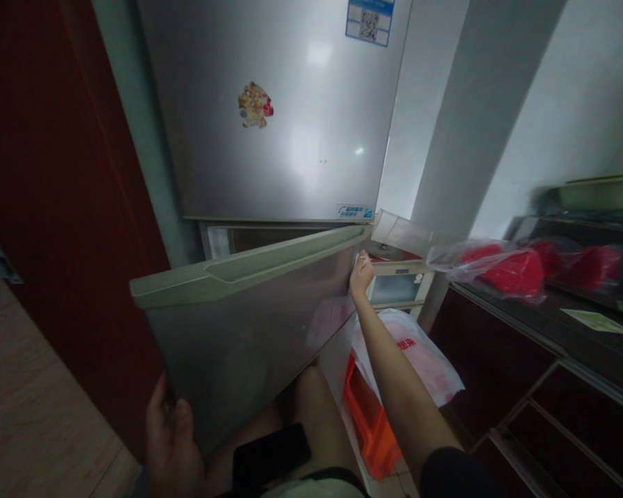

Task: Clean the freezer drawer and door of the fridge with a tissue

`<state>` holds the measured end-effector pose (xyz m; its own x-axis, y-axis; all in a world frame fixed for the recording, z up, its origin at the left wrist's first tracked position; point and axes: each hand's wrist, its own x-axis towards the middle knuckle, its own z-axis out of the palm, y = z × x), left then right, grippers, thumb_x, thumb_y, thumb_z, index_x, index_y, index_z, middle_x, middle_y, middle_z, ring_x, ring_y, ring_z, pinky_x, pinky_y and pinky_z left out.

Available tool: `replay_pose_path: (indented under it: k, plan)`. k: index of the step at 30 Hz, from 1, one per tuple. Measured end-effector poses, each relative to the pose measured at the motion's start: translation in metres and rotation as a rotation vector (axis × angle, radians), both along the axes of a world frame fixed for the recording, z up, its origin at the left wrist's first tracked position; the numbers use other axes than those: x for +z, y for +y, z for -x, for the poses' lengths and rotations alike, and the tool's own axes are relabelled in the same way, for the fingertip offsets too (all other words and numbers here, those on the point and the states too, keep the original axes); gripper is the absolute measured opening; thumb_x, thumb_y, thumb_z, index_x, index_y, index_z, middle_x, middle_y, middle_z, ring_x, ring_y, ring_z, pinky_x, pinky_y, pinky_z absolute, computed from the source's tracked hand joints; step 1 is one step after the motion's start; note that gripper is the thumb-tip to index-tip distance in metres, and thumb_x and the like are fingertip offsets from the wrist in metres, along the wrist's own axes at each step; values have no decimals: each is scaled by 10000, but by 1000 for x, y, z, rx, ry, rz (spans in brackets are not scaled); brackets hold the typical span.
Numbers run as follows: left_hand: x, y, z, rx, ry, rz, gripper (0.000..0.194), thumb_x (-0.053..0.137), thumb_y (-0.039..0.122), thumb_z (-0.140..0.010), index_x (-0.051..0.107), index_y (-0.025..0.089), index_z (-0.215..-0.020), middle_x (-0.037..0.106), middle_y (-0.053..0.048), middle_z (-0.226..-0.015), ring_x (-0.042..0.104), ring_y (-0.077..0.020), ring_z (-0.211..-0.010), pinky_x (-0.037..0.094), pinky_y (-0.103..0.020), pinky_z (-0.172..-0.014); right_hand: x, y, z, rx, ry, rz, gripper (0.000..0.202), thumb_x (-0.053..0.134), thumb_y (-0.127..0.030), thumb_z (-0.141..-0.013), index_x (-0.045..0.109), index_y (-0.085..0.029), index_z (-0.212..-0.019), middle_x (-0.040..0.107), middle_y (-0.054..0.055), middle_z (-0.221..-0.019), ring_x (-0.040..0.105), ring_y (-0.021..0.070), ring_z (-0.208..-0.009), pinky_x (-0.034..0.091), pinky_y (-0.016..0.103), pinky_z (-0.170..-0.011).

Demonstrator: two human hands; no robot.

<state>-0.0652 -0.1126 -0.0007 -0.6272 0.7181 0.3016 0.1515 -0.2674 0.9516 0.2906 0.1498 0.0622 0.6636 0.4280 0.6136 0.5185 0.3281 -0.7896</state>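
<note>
The lower fridge door [249,311] stands swung open below the closed upper door [291,124]. At the lower left, my left hand [171,436] wraps round the door's free edge, thumb on the front face and fingers behind. My right hand [362,275] is at the hinge side of the same door, near its top corner, with the fingers closed against it; what they pinch there, if anything, is too small to make out. A narrow part of the lit interior [221,243] shows above the door. A black phone [271,456] lies on my lap.
An orange plastic stool [371,422] and a white plastic bag [426,353] are right of the door. Behind them is a small white cabinet [394,289]. Red items in clear plastic [509,270] lie on the dark counter [555,311]. A dark red door [57,173] stands left.
</note>
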Motion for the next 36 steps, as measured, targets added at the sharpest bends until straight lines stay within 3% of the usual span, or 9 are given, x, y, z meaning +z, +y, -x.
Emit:
replay_pose_path:
  k: [6,11,14,16,18,21,30,33,36]
  plan:
    - [3,1,-4,-15,-96,8,784,537,676,-815,431,221,-1445,497,-138,-1458,439,-358,-1354,301,-570,-1147,-64,-12,-2,31,20,148,342,549,-447,-962,618,-133,-1078,636,60,-1050,617,172,-982,514,397,-912]
    - [-6,3,0,-24,-98,15,729,534,646,-842,432,249,-1445,485,-117,-1475,429,-351,-1364,280,-565,-1160,-120,-21,2,-2,174,285,328,556,-420,-964,607,-136,-1120,627,70,-1090,618,175,-990,535,389,-891]
    - [-6,3,0,-59,-98,-22,717,531,632,-853,419,253,-1452,474,-114,-1487,425,-345,-1369,282,-562,-1160,-140,-24,2,-3,267,341,322,552,-419,-967,607,-139,-1116,626,72,-1089,620,169,-972,544,371,-868]
    - [-2,2,-1,-55,-91,-10,733,526,654,-844,429,246,-1445,477,-122,-1482,425,-355,-1367,287,-578,-1153,-142,-22,-1,-2,326,358,324,552,-420,-967,606,-139,-1118,626,71,-1087,621,167,-962,548,364,-855]
    - [2,0,-2,-25,-56,20,750,515,682,-832,448,235,-1431,475,-130,-1480,420,-367,-1367,277,-590,-1153,-133,-18,-4,-3,381,356,327,553,-420,-966,603,-140,-1126,624,70,-1089,621,165,-957,550,360,-849]
    - [7,-1,-4,-3,-32,40,761,493,699,-831,450,226,-1426,469,-132,-1482,415,-366,-1372,264,-582,-1163,-102,-6,-11,8,428,313,335,559,-419,-963,593,-140,-1146,618,70,-1099,620,161,-953,552,358,-842]
    - [9,-1,-4,-7,-45,46,780,499,700,-825,445,214,-1434,484,-129,-1466,418,-357,-1370,292,-561,-1160,38,22,-16,129,231,19,366,549,-464,-960,596,-131,-1103,621,52,-1024,616,144,-881,544,331,-797]
    - [8,-1,-5,-33,-90,22,762,509,686,-831,436,232,-1439,474,-122,-1478,413,-351,-1375,278,-563,-1163,49,13,-4,130,132,-41,421,474,-526,-978,607,-129,-1017,619,37,-934,601,138,-835,517,324,-791]
    - [9,-2,-6,-53,-140,6,765,536,671,-824,433,230,-1441,465,-120,-1488,402,-347,-1383,266,-551,-1171,26,-6,12,117,42,-56,499,370,-570,-997,612,-136,-961,616,47,-890,582,152,-847,484,334,-821]
